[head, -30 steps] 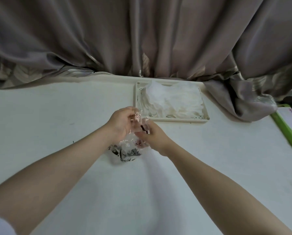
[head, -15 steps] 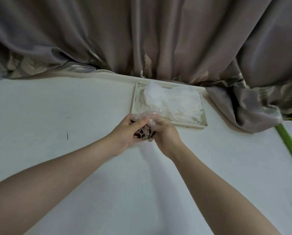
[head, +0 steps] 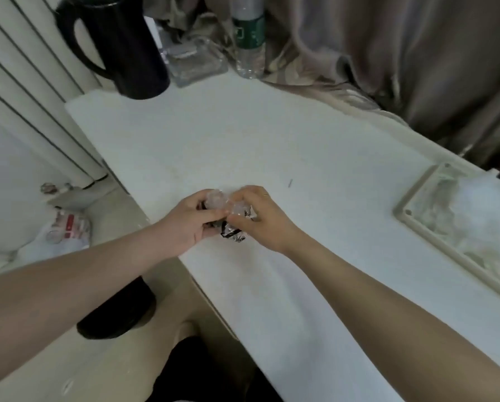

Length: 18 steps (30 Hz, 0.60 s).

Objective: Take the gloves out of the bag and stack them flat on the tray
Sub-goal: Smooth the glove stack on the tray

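crumpled plastic bag (head: 232, 216) gripped between left hand (head: 188, 221) and right hand (head: 262, 218), fingers curled.

White table (head: 243, 146), grey curtain (head: 417, 53) behind, ribbed white wall (head: 25, 91) left.

I see the crumpled clear plastic bag (head: 231, 219) on the white table (head: 272, 140), between my hands. The beige tray (head: 434, 227) holding thin clear gloves (head: 480, 216) lies right; the dark jug (head: 121, 44) stands far left.

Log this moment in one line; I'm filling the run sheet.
left hand: grips bag | right hand: grips bag | gloves: on tray
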{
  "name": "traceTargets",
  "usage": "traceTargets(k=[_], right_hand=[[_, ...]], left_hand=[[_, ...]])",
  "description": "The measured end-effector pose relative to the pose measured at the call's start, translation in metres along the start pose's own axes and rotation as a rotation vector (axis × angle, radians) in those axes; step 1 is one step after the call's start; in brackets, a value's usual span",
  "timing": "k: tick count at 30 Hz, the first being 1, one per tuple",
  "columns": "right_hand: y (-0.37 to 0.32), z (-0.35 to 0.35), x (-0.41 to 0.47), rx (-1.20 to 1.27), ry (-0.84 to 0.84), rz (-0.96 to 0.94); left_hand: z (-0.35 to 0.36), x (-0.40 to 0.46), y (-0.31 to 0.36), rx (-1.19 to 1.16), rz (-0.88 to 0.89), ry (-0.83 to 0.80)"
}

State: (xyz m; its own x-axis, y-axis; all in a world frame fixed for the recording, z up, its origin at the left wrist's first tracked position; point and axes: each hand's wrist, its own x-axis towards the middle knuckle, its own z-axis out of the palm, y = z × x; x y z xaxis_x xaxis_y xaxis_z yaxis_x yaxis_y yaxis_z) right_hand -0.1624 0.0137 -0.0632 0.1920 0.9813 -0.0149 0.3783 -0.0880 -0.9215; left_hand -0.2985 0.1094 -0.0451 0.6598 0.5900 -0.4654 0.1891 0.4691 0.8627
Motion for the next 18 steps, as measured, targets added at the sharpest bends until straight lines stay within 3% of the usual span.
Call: traceTargets(k=[7,10,13,16,18], right_hand=[[-0.052,0.156,0.079,-0.052,-0.352,-0.19],[-0.054,0.234,0.111,-0.154,-0.561,-0.192],[-0.032,0.311,0.131,-0.226,-0.659,-0.219],[0.015,0.392,0.161,-0.391,-0.656,-0.228],[0.053,0.427,0.176,-0.46,-0.571,-0.292]], left_hand=[[-0.157,-0.07,-0.021,-0.177,0.072,0.32],[-0.23,-0.087,-0.051,-0.322,0.033,0.458],[-0.288,-0.087,-0.09,-0.413,-0.081,0.587],[-0.363,-0.069,-0.14,-0.447,-0.114,0.492],[-0.397,-0.059,-0.162,-0.301,-0.152,0.347]])
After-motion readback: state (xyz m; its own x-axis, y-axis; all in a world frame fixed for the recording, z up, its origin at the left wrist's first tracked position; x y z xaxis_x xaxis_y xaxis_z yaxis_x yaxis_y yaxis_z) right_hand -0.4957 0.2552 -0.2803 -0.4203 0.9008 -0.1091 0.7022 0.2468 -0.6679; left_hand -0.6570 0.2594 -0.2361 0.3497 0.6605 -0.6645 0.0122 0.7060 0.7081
